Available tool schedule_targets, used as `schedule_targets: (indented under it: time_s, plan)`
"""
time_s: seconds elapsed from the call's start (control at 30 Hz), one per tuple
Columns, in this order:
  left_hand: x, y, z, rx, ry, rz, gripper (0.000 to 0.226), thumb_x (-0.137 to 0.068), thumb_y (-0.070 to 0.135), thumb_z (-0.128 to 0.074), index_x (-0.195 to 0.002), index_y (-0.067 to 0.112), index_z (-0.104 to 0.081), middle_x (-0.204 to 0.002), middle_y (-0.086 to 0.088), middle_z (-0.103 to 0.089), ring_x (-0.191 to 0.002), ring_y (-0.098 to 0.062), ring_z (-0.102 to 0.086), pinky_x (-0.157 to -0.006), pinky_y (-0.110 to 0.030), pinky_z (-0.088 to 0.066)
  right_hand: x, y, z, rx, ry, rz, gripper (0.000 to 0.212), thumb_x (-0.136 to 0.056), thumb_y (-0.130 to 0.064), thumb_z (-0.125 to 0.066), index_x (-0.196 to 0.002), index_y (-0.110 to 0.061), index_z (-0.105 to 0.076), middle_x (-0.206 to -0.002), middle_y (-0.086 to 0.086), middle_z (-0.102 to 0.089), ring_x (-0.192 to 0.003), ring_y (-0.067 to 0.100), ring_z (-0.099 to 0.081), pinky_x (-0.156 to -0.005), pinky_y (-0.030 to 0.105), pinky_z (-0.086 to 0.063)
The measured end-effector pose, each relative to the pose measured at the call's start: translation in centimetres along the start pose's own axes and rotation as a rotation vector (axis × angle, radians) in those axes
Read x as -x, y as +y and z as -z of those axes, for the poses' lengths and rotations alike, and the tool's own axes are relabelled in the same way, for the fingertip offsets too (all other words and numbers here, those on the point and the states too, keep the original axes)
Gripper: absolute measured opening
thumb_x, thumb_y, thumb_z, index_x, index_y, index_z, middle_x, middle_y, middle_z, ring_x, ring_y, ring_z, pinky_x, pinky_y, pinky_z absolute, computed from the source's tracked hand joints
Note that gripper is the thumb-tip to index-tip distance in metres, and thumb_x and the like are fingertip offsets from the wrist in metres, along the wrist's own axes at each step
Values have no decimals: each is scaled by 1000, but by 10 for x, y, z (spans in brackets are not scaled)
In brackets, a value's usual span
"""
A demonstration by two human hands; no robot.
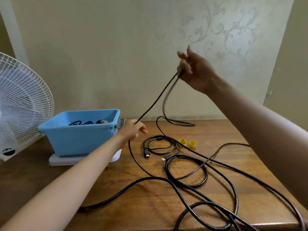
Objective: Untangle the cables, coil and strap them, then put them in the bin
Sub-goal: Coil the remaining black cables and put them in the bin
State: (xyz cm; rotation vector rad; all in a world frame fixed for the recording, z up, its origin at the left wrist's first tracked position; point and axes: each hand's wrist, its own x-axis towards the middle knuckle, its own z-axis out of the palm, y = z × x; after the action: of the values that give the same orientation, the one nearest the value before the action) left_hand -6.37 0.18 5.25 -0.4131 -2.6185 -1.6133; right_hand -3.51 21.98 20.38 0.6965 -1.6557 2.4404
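A thin black cable (156, 99) runs taut between my hands. My right hand (195, 70) is raised high in front of the wall and grips a fold of it. Lower down beside the bin, my left hand (133, 130) pinches the same cable. From there it trails down across the wooden table (50, 177). Loose black cables (188, 170) lie looped and crossed over the table's middle and front right. Two yellow straps (187, 142) sit rolled up behind them. The blue bin (80, 139) at the left holds several coiled cables.
A white fan (21, 104) stands at the far left, close to the bin. The bin rests on a white lid (56, 160). The wall runs along the table's back edge. The front right table corner lies under the cable loops.
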Motion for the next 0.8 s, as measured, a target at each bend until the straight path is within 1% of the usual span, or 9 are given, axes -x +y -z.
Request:
schedule_targets:
  time_s: [0.13, 0.23, 0.37, 0.47, 0.53, 0.6, 0.67, 0.73, 0.8]
  plan:
    - [-7, -5, 31, 461, 279, -20, 18, -93, 12, -51, -77, 13, -59, -75, 2, -63, -59, -7, -39, -52, -20, -29, 14, 21, 52, 834, 141, -71, 40, -103, -37, -37, -92, -11, -65, -43, -2, -35, -37, 7, -27, -46, 24, -24]
    - [-6, -5, 34, 387, 392, -48, 14, -95, 10, -48, -84, 11, -55, -74, -1, -62, -59, -9, -44, -53, -19, -33, 29, 36, 75, 1028, 56, -118, 40, -100, -37, -43, -108, -6, -66, -50, -1, -39, -39, 7, -33, -41, 19, -29]
    - [4, -2, 20, 172, 154, -112, 29, -98, 16, -36, -95, 4, -62, -72, -7, -66, -46, -12, -33, -41, -15, -27, 45, 37, 78, 1033, -250, -451, 60, -95, -53, -30, -112, -10, -68, -55, 5, -55, -45, 11, -44, -46, 19, -38]
    - [1, -9, 15, -182, -26, 116, 36, -99, 15, -31, -100, 2, -65, -75, -9, -69, -44, -11, -35, -38, -16, -26, 49, 37, 80, 1254, -396, -806, 67, -95, -57, -27, -109, -8, -70, -81, 12, -74, -58, 15, -60, -53, 20, -46]
    - [5, -12, 11, -440, -296, 261, 33, -99, 13, -32, -112, 5, -61, -84, -7, -69, -47, -9, -46, -40, -16, -33, 44, 44, 85, 1377, -317, -897, 72, -96, -58, -25, -101, -3, -71, -78, 10, -74, -56, 16, -65, -49, 20, -48]
    - [9, -19, 4, -677, -559, 158, 33, -102, 15, -34, -129, 14, -52, -101, -3, -65, -65, -11, -57, -58, -20, -46, 34, 61, 96, 1405, -2, -729, 69, -98, -57, -27, -92, -3, -70, -73, 11, -72, -50, 17, -64, -47, 20, -49]
    - [12, -28, -5, -809, -710, -3, 37, -102, 18, -38, -137, 26, -47, -122, 0, -57, -93, -14, -59, -87, -27, -47, 21, 81, 108, 1503, 336, -347, 54, -100, -48, -37, -91, -6, -70, -80, 13, -72, -60, 23, -66, -59, 29, -55]
    - [16, -33, -14, -918, -762, -126, 38, -101, 21, -42, -136, 33, -49, -135, 1, -48, -121, -17, -45, -104, -32, -37, 11, 106, 107, 1502, 333, -199, 36, -100, -32, -47, -95, -6, -71, -86, 12, -72, -66, 24, -64, -65, 32, -55]
    - [12, -39, -20, -995, -781, -191, 34, -99, 34, -44, -132, 35, -53, -139, 1, -41, -129, -16, -32, -109, -37, -29, 6, 139, 94, 1402, 102, -333, 30, -97, -29, -53, -96, -6, -72, -86, 9, -72, -65, 19, -62, -60, 28, -52]
